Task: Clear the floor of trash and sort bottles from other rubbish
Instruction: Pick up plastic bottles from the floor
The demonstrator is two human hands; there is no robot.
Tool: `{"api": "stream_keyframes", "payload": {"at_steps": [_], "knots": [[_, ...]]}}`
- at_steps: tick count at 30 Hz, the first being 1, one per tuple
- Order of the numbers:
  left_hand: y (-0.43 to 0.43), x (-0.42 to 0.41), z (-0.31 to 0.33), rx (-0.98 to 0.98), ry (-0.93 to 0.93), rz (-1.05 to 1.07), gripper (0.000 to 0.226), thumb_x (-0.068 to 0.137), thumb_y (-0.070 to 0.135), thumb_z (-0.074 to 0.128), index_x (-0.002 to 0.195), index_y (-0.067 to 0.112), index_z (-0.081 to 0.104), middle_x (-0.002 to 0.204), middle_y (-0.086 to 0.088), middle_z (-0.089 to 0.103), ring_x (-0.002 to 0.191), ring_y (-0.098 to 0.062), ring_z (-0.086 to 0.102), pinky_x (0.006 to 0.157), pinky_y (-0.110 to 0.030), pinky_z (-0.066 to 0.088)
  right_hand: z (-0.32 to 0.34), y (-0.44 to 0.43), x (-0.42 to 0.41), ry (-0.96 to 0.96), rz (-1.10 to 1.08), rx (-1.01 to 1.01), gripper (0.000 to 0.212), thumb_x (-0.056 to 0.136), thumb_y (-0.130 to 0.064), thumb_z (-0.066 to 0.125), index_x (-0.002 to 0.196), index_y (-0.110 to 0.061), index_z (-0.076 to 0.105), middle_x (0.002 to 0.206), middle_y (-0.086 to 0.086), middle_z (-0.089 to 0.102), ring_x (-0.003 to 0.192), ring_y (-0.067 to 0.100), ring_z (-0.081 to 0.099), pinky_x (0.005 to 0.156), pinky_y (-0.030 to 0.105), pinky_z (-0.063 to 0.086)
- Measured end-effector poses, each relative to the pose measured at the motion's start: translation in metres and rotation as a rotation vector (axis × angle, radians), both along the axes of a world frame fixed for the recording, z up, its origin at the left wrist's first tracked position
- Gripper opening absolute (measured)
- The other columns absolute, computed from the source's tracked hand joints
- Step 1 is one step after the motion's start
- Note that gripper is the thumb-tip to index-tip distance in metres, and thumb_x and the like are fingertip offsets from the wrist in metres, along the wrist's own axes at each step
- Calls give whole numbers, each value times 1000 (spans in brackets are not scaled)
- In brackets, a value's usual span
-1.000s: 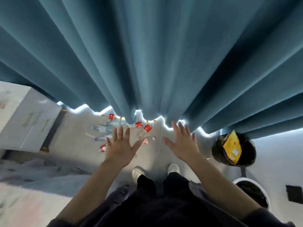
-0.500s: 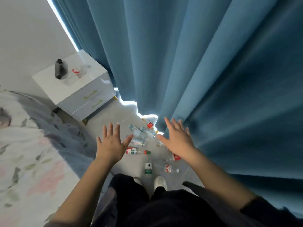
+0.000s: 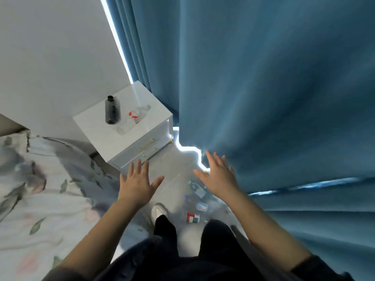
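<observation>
- Clear plastic bottles (image 3: 197,191) and a red, white and green carton (image 3: 192,217) lie in a blurred heap on the floor (image 3: 174,169), beside your feet and under your right hand (image 3: 220,176); the blur makes it hard to tell bottle from other rubbish, so you could sort one wrongly.
- Both hands are spread flat, fingers apart, holding nothing; your left hand (image 3: 138,182) hovers above the floor near the bedside cabinet (image 3: 134,151). You have to bend well down, and a rushed grab may knock the bottles rolling under the blue curtain (image 3: 263,98).
- Your shoe (image 3: 158,209) stands close to the heap. One step forward could crush or kick a piece.
- A black bottle (image 3: 112,110) stands on the cabinet's surface, with a clear bottle (image 3: 134,119) lying just beside it; if you look only at the floor, you may miss these.
- No bin shows in this view, so you may have to carry things away without seeing where you step.
</observation>
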State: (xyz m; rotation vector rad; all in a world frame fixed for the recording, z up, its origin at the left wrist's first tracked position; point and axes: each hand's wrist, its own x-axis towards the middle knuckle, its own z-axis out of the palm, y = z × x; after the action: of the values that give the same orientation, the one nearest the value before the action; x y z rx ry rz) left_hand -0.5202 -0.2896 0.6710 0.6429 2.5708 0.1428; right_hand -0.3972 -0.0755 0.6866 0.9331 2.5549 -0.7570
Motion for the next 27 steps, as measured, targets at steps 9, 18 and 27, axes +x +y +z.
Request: {"api": "stream_keyframes", "payload": {"at_steps": [9,18,27], "knots": [[-19,-154,-10,-78,-16,37,80,92,66,29,151,15,16,160,-8,9,148,-28,5,114,-57,18,-12,-26,-151,-36,18,-80,79,91,-63,42,153,-30,6,163,2,2,149,28,-3,116,53,8],[-9,-299,-50,6,-79,244,77,93,56,42,150,9,18,156,-11,23,143,-28,22,113,-51,27,-64,-34,-334,-121,-106,-417,86,88,-51,57,154,-24,9,161,6,11,147,28,13,116,49,22],[-4,-430,-125,30,-199,392,84,91,49,54,151,7,12,157,-13,20,142,-33,25,111,-49,30,-147,-50,-480,-203,-685,-674,96,79,-38,74,149,-13,14,144,12,41,129,29,45,103,33,39]]}}
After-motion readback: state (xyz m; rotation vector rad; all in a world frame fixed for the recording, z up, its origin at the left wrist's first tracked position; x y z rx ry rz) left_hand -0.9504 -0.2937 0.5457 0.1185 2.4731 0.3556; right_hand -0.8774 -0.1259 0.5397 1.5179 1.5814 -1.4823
